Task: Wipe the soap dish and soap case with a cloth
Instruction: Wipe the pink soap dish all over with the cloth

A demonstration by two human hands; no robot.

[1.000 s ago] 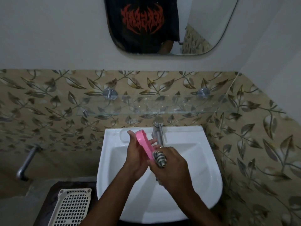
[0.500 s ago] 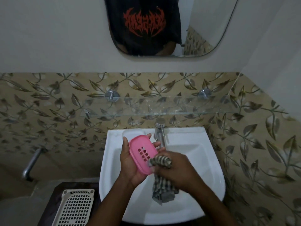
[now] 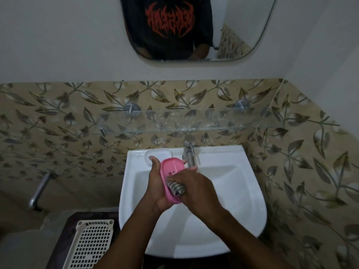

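Above the white basin (image 3: 242, 191), my left hand (image 3: 157, 187) grips a pink oval soap case (image 3: 172, 167) by its edges, hollow side facing me, with slots in its bottom. A bunched grey-and-white striped cloth (image 3: 175, 188) is pressed into the lower part of the case by my right hand (image 3: 196, 189), which is closed around it and hides most of it. Moulded into the basin's back left corner is a white soap dish recess (image 3: 158, 152), just behind my left thumb.
A chrome tap (image 3: 189, 152) stands at the basin's back, just right of the pink case. A glass shelf (image 3: 184, 123) runs along the tiled wall above. A cream plastic basket (image 3: 91, 245) sits at lower left, and a metal pipe (image 3: 39, 191) juts from the left wall.
The pink case has turned from edge-on to hollow side facing me. The cloth, hanging loose half a second ago, is now bunched under my right hand inside the case.
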